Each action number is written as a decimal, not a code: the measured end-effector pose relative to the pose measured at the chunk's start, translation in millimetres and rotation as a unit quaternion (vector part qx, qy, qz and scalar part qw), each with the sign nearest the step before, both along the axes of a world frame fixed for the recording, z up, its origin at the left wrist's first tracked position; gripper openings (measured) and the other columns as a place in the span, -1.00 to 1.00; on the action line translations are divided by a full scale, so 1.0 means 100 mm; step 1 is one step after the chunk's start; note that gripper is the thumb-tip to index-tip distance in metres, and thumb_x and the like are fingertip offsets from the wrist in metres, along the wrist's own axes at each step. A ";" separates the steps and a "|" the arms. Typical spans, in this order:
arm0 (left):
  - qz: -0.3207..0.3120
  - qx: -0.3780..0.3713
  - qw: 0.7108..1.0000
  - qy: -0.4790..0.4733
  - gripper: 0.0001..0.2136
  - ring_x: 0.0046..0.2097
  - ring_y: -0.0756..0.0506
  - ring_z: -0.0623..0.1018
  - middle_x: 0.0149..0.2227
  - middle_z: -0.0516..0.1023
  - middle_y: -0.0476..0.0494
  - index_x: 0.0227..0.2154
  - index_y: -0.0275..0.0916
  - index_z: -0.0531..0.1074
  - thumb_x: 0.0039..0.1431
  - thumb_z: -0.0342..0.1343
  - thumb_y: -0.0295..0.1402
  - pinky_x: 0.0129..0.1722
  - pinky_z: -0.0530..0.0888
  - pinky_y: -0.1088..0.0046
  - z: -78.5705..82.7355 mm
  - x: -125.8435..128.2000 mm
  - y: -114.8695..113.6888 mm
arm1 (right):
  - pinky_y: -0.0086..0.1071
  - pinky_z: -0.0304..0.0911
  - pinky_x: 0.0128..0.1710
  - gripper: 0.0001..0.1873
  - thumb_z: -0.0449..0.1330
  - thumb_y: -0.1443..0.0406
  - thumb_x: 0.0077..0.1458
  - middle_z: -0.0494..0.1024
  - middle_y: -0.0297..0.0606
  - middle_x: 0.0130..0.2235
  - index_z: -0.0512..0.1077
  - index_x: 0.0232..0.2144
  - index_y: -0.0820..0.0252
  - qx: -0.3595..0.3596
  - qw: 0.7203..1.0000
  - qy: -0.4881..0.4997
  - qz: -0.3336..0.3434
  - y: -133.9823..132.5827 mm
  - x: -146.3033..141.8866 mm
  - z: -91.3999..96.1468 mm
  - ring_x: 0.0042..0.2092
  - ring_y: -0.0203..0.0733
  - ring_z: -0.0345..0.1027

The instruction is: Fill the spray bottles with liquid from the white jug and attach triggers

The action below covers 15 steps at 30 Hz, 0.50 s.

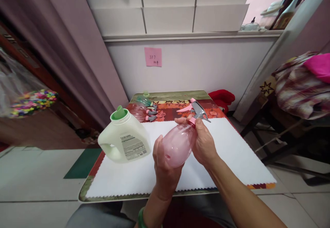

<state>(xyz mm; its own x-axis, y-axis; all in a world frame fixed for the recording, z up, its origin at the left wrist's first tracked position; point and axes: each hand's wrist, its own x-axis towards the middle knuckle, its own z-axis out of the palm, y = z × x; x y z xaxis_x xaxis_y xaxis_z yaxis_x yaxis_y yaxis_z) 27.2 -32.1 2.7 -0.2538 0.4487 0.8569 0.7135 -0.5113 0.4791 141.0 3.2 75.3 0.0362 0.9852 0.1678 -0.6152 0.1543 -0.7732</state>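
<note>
I hold a pink, see-through spray bottle (177,142) tilted above the white cloth (232,152). My left hand (163,166) is wrapped round the bottle's rounded bottom. My right hand (203,140) grips the neck just under the pink and grey trigger head (194,109), fingers closed round the collar. A white detergent jug (125,138) with a green cap stands on the cloth to the left of my hands, apart from them.
A small table (170,95) with a patterned top carries the cloth. At its far left lie other spray bottles (144,109). A red item (221,97) sits behind the table, a pile of clothes (301,83) to the right, and a pink note (153,56) is on the wall.
</note>
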 end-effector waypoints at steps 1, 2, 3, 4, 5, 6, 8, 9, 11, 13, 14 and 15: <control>0.014 0.015 1.000 -0.001 -0.10 0.07 -0.28 0.55 0.07 0.46 -0.35 0.30 -0.19 0.17 -0.12 0.48 -0.36 0.02 0.54 0.11 0.02 0.01 0.00 | -0.22 0.38 -0.05 -0.62 0.22 -0.08 0.20 0.67 -0.25 -0.19 0.45 -0.23 0.08 0.005 1.000 0.016 0.004 -0.01 -0.01 0.01 -0.09 -0.08 0.53; 0.006 0.014 1.000 -0.011 -0.09 0.07 -0.28 0.55 0.09 0.45 -0.37 0.31 -0.19 0.16 -0.12 0.48 -0.37 0.03 0.54 0.10 0.04 0.02 -0.01 | -0.20 0.37 -0.01 -0.64 0.23 -0.07 0.20 0.67 -0.27 -0.22 0.45 -0.23 0.07 0.011 0.999 0.030 0.006 -0.02 -0.02 0.01 -0.08 -0.07 0.53; -0.022 -0.001 0.999 -0.035 -0.04 0.10 -0.29 0.53 0.14 0.42 -0.41 0.33 -0.19 0.12 -0.14 0.49 -0.35 0.05 0.52 0.08 0.07 0.03 -0.04 | -0.19 0.36 0.02 -0.66 0.24 -0.05 0.20 0.67 -0.29 -0.23 0.45 -0.23 0.06 0.018 0.999 0.040 0.005 -0.03 -0.03 0.01 -0.07 -0.07 0.54; -0.062 -0.024 0.995 -0.074 0.03 0.15 -0.32 0.50 0.23 0.36 -0.45 0.36 -0.18 0.07 -0.17 0.50 -0.31 0.10 0.49 0.06 0.09 0.05 -0.07 | -0.18 0.35 0.05 -0.67 0.24 -0.04 0.20 0.66 -0.30 -0.24 0.45 -0.23 0.06 0.023 0.999 0.043 0.006 -0.03 -0.03 0.00 -0.06 -0.07 0.54; -0.107 -0.053 0.984 -0.131 0.09 0.21 -0.36 0.45 0.30 0.28 -0.46 0.38 -0.16 0.03 -0.20 0.52 -0.25 0.13 0.46 0.04 0.12 0.06 -0.11 | -0.17 0.34 0.08 -0.67 0.23 -0.04 0.21 0.65 -0.30 -0.24 0.46 -0.23 0.06 0.028 0.999 0.042 0.008 -0.03 -0.04 0.00 -0.05 -0.07 0.53; -0.153 -0.090 0.962 -0.206 0.11 0.25 -0.38 0.41 0.35 0.22 -0.43 0.39 -0.12 0.01 -0.21 0.51 -0.17 0.16 0.44 0.04 0.14 0.06 -0.14 | -0.16 0.33 0.09 -0.68 0.23 -0.04 0.21 0.64 -0.30 -0.23 0.46 -0.22 0.05 0.034 0.999 0.037 0.013 -0.03 -0.04 -0.01 -0.05 -0.07 0.53; -0.235 -0.171 0.876 -0.386 0.01 0.26 -0.38 0.41 0.36 0.25 -0.36 0.38 -0.08 0.05 -0.09 0.40 0.05 0.12 0.48 0.08 0.21 0.06 -0.20 | -0.14 0.33 0.11 -0.68 0.21 -0.04 0.22 0.63 -0.30 -0.22 0.46 -0.21 0.04 0.043 0.998 0.025 0.028 -0.03 -0.04 -0.03 -0.03 -0.05 0.52; -0.265 -0.211 0.817 -0.467 -0.08 0.22 -0.37 0.45 0.31 0.33 -0.34 0.36 -0.08 0.10 -0.01 0.29 0.15 0.06 0.53 0.09 0.26 0.05 -0.22 | -0.12 0.33 0.12 -0.68 0.21 -0.05 0.22 0.63 -0.30 -0.21 0.46 -0.21 0.04 0.046 0.998 0.021 0.035 -0.02 -0.04 -0.04 -0.02 -0.05 0.51; -0.319 -0.297 0.702 -0.563 -0.17 0.09 -0.37 0.55 0.19 0.47 -0.39 0.29 -0.17 0.21 0.10 0.06 0.28 -0.16 0.62 0.11 0.37 0.01 -0.23 | -0.11 0.33 0.12 -0.67 0.22 -0.05 0.21 0.63 -0.29 -0.20 0.45 -0.21 0.03 0.045 0.998 0.015 0.040 -0.01 -0.03 -0.07 -0.01 -0.04 0.50; -0.367 -0.379 0.618 -0.583 -0.20 -0.10 -0.35 0.64 0.05 0.56 -0.45 0.22 -0.27 0.30 0.15 -0.04 0.29 -0.39 0.64 0.16 0.47 -0.05 -0.22 | -0.11 0.34 0.10 -0.67 0.23 -0.06 0.20 0.63 -0.28 -0.19 0.44 -0.21 0.03 0.040 0.998 0.007 0.043 -0.01 -0.02 -0.10 -0.01 -0.04 0.50; -0.386 -0.412 0.588 -0.579 -0.23 -0.21 -0.32 0.65 -0.05 0.61 -0.43 0.19 -0.30 0.33 0.17 -0.03 0.26 -0.48 0.61 0.21 0.52 -0.09 -0.21 | -0.12 0.35 0.09 -0.66 0.23 -0.06 0.19 0.63 -0.28 -0.19 0.44 -0.21 0.02 0.038 0.998 0.001 0.044 -0.01 -0.02 -0.11 -0.01 -0.04 0.50; -0.401 -0.436 0.564 -0.575 -0.26 -0.33 -0.26 0.65 -0.15 0.63 -0.39 0.17 -0.32 0.35 0.18 -0.01 0.23 -0.56 0.58 0.27 0.55 -0.11 -0.20 | -0.14 0.36 0.07 -0.66 0.23 -0.06 0.19 0.64 -0.28 -0.18 0.44 -0.20 0.02 0.038 0.998 -0.004 0.045 -0.01 -0.01 -0.12 -0.02 -0.04 0.50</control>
